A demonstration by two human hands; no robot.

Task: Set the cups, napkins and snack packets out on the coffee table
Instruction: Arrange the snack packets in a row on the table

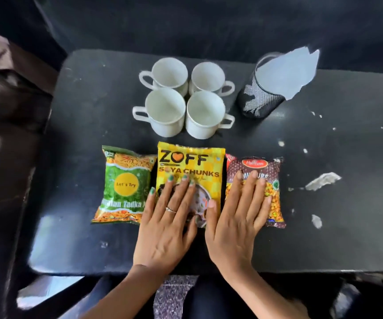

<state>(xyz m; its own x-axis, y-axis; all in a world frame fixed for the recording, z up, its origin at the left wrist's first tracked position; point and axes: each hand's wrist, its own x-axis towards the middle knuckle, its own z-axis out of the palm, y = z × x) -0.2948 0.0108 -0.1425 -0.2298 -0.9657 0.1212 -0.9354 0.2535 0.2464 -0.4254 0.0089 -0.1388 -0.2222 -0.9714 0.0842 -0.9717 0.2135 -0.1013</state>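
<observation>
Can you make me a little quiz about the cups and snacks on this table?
1. How many white cups stand together on the table?
2. True or false: the left hand lies flat on the green packet.
3. What holds the napkins? A) a white cup B) a black mesh holder C) a bowl

Key:
1. Four, in two rows of two.
2. False. It lies flat on the yellow packet; the right hand rests on the brown packet.
3. B
</observation>
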